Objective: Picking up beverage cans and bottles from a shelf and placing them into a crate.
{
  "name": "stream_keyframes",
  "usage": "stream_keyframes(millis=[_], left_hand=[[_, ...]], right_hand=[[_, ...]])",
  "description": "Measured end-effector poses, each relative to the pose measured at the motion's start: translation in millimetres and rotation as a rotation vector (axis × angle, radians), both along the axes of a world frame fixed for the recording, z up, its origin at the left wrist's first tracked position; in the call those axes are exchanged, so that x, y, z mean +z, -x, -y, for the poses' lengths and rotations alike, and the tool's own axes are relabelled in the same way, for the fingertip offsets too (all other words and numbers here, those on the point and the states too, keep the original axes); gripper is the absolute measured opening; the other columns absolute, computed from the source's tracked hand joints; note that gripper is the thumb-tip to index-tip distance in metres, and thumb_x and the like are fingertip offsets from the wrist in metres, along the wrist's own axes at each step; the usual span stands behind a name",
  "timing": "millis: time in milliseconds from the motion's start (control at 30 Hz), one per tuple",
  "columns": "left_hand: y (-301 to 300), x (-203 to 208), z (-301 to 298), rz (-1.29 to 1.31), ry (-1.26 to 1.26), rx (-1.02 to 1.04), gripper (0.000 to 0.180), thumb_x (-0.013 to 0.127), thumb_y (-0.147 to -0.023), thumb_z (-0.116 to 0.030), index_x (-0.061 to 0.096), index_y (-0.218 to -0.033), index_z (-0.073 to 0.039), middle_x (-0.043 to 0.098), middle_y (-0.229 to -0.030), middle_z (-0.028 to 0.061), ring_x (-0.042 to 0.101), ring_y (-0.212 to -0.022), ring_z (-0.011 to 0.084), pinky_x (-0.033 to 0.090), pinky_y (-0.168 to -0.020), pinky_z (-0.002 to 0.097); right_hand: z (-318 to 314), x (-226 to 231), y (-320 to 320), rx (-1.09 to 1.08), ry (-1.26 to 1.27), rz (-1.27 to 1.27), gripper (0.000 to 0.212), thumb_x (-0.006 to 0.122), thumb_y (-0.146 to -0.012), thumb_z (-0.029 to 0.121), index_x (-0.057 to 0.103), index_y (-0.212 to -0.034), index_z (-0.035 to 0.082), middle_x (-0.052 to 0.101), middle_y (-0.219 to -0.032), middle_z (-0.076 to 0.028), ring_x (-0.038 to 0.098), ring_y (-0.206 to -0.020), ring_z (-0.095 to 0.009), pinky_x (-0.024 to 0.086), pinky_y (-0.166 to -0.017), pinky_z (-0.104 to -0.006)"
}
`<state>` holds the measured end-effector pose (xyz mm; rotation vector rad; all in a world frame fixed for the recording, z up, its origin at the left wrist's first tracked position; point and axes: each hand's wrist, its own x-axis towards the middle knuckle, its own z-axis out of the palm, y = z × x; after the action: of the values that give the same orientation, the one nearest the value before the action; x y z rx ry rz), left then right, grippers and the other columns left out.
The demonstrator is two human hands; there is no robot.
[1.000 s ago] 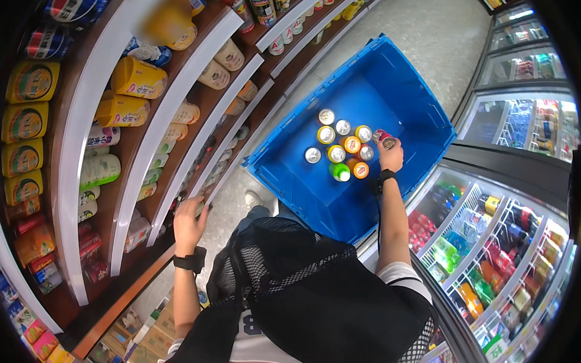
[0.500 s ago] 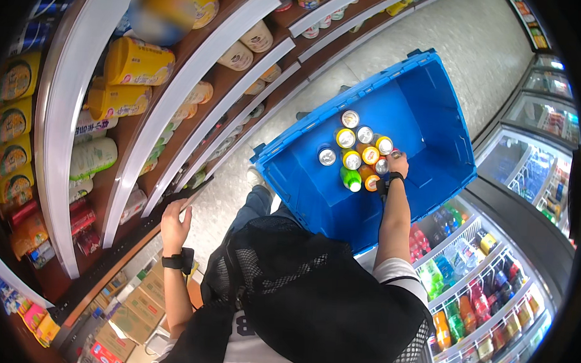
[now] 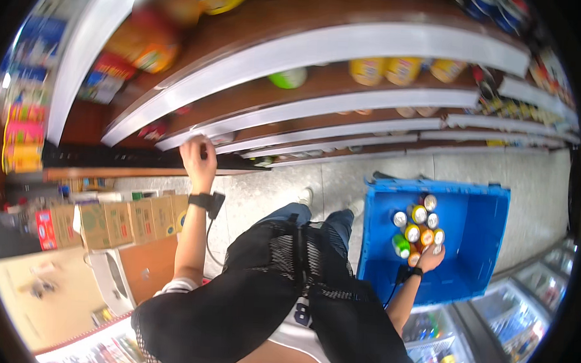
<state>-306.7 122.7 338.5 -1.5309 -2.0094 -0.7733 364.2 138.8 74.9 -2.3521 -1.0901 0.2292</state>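
Inside a blue plastic crate (image 3: 475, 222) at my right stand several drink cans (image 3: 419, 215), seen from above with silver lids. Beside them is a green bottle (image 3: 401, 247) with a white cap. My right hand (image 3: 432, 258) reaches into the crate, its fingers closed round a can at the near right edge of the group; the hand partly hides that can. At the left, my left hand (image 3: 199, 160) is raised by the edge of a low shelf (image 3: 240, 140). Its fingers are loosely bent, apart from the thumb, and nothing shows in them.
Shelves of packaged goods, with yellow tubs (image 3: 402, 71), stretch across the far side. Cardboard boxes (image 3: 133, 223) stand at the left. Drink coolers (image 3: 435, 347) line the lower right. My shoes (image 3: 306, 196) are on the grey floor (image 3: 342, 177) beside the crate.
My view has turned left, so the crate now appears farther right and the shelves run across the top. My left hand has gone to the shelf edge, fingers more bent. My right hand stays at the cans.
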Motion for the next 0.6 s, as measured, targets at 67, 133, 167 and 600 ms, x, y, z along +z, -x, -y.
stream_keyframes(millis=[67,133,167,600], left_hand=[[16.0,10.2,-13.2,-0.051,-0.208,0.166,0.031,0.069,-0.083,-0.009,0.058,-0.111,0.0,0.058,-0.113,0.0192,0.05,-0.109,0.038,0.039,-0.095,0.0455],[55.1,14.8,-15.1,-0.037,-0.318,0.287,0.048,0.073,-0.082,-0.016,0.05,-0.121,0.003,0.05,-0.125,0.0227,0.046,-0.117,0.0396,0.036,-0.1,0.047],[71.3,15.5,-16.9,-0.037,-0.374,0.344,0.057,0.075,-0.081,-0.019,0.047,-0.124,0.005,0.047,-0.128,0.0242,0.044,-0.119,0.0404,0.035,-0.102,0.0476],[61.5,7.6,-65.2,0.537,-0.539,0.093,0.068,0.09,-0.065,-0.024,0.056,-0.116,0.006,0.065,-0.11,0.018,0.063,-0.101,0.0257,0.048,-0.092,0.036]], right_hand=[[-2.7,6.2,3.9,0.076,-0.085,-0.003,0.043,0.063,-0.089,0.023,0.058,-0.121,-0.005,0.061,-0.12,-0.023,0.058,-0.111,-0.037,0.045,-0.097,-0.0419],[-4.0,17.7,44.3,0.112,-0.164,-0.173,0.039,0.059,-0.092,0.02,0.058,-0.122,-0.006,0.062,-0.118,-0.022,0.06,-0.108,-0.035,0.047,-0.093,-0.0398],[-1.3,20.8,63.0,0.128,-0.172,-0.128,0.04,0.059,-0.092,0.019,0.057,-0.122,-0.006,0.062,-0.119,-0.022,0.06,-0.109,-0.034,0.047,-0.093,-0.0397],[-20.8,137.2,191.3,0.575,-0.331,-0.238,0.024,0.063,-0.087,0.004,0.063,-0.11,0.001,0.063,-0.12,-0.016,0.059,-0.112,-0.03,0.044,-0.096,-0.0382]])
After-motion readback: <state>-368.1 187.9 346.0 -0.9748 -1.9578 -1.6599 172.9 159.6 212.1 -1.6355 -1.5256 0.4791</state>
